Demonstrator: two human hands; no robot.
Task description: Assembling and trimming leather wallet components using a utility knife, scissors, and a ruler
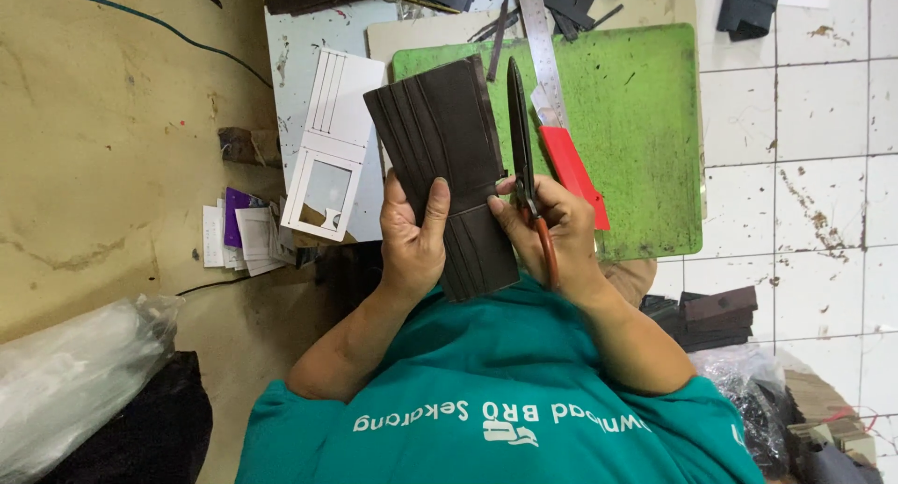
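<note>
My left hand (412,236) grips a dark brown leather wallet panel (440,129) with stitched card slots, holding it upright over the green cutting mat (636,119). The thumb lies across the panel's front. Beside it, my right hand (561,231) holds black scissors (517,119) with orange-red handles. Their blades point away from me along the panel's right edge and look closed. The right fingertips touch that edge.
A steel ruler (541,35) and a red-handled cutter (572,171) lie on the mat. A white card template (332,157) and small paper pieces (243,231) sit to the left. Dark leather pieces (716,316) are stacked at right, and a plastic bag (75,372) lies lower left.
</note>
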